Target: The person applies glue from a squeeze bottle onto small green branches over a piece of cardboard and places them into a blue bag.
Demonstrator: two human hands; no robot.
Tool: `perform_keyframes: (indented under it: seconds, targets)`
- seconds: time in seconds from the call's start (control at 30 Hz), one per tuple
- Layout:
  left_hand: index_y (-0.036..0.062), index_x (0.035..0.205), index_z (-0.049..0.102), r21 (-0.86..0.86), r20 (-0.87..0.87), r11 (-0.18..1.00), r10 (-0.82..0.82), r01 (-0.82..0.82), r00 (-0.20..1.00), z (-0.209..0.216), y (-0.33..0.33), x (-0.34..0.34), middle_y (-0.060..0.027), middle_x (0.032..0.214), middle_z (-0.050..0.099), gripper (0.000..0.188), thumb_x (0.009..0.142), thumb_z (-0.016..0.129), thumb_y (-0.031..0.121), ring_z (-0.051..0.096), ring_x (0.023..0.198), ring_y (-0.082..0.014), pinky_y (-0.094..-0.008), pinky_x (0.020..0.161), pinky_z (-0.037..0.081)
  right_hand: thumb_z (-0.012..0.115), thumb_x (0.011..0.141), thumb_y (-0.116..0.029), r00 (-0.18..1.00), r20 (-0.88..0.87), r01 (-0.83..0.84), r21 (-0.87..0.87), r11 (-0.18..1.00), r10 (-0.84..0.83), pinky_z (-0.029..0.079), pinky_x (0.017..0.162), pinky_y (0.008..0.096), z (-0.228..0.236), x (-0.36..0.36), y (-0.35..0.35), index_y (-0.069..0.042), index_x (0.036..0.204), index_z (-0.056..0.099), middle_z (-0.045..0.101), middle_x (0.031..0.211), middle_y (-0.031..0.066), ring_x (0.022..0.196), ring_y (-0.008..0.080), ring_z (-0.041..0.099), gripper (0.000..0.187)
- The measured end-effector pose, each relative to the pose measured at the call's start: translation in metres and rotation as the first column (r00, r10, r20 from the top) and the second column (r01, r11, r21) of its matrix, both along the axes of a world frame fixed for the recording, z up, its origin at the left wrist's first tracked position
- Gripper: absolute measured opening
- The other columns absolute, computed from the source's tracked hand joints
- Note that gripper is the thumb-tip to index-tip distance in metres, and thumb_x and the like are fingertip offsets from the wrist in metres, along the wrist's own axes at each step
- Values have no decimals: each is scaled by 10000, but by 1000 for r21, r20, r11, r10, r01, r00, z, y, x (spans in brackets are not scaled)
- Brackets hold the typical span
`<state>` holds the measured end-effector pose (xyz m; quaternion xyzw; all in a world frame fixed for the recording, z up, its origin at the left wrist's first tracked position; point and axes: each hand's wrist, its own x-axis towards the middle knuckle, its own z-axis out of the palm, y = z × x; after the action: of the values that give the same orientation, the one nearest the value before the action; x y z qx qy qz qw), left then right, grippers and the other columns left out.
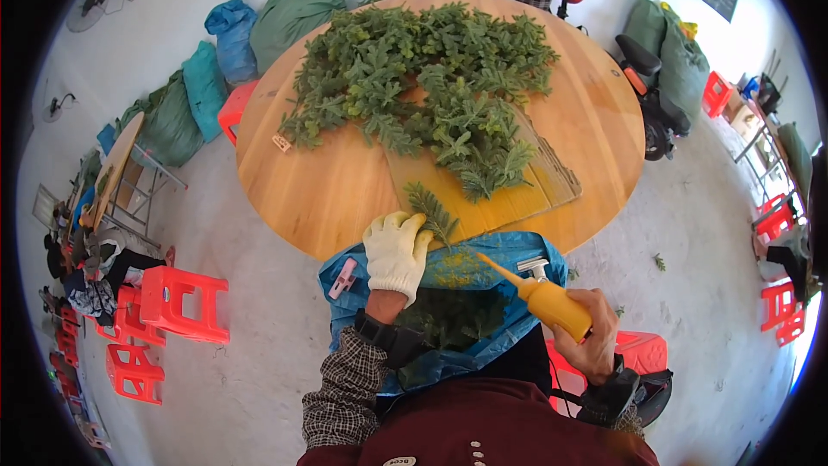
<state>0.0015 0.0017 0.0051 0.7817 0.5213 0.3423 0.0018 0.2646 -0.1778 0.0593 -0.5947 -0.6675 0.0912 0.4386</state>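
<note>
My left hand (396,254), in a white knit glove, is closed on a small green fir sprig (431,212) at the near edge of the round wooden table. In my bare right hand (590,333) is a yellow squeeze bottle (556,310), its long thin nozzle aimed up and left toward the sprig without touching it. Below both hands a blue plastic sack (345,312) hangs open at the table edge, dark green sprigs inside it. A pink clip (343,279) and a metal clip (533,268) grip its rim. Yellow smears mark the sack's far lip.
A large heap of fir sprigs (397,78) covers the far half of the table (293,190), partly on a yellow-stained cardboard sheet (552,185). Red stools (185,302) stand at left and beside me at right. Full sacks (297,13) line the wall; a scooter (651,103) is parked right.
</note>
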Motion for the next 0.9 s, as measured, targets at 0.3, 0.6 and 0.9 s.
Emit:
perform_keyframes:
  seconds: [0.3, 0.6, 0.9]
  targets:
    - [112, 949, 696, -32, -45, 958, -287, 286, 957, 36, -53, -33, -61, 991, 629, 210, 762, 736, 199, 567, 995, -295, -436, 892, 416, 771, 696, -60, 990, 44, 121, 216, 969, -133, 522, 660, 422, -1, 4, 48, -29, 1114, 580, 610, 893, 178, 753, 370, 628, 461]
    - [93, 906, 704, -244, -67, 892, -406, 380, 911, 58, -72, -42, -65, 982, 639, 223, 739, 770, 227, 579, 980, -293, -417, 865, 438, 733, 703, -30, 993, 42, 109, 118, 987, -114, 517, 674, 378, -7, -2, 74, -10, 1111, 581, 601, 897, 177, 775, 338, 637, 436]
    - [75, 1072, 669, 2, 192, 994, -109, 110, 975, 36, -12, 8, -113, 1026, 644, 329, 803, 731, 255, 573, 1004, -332, -435, 879, 449, 771, 697, -96, 999, -25, 23, 61, 998, -21, 524, 663, 411, 4, 5, 54, -26, 1116, 579, 606, 884, 187, 756, 366, 638, 466]
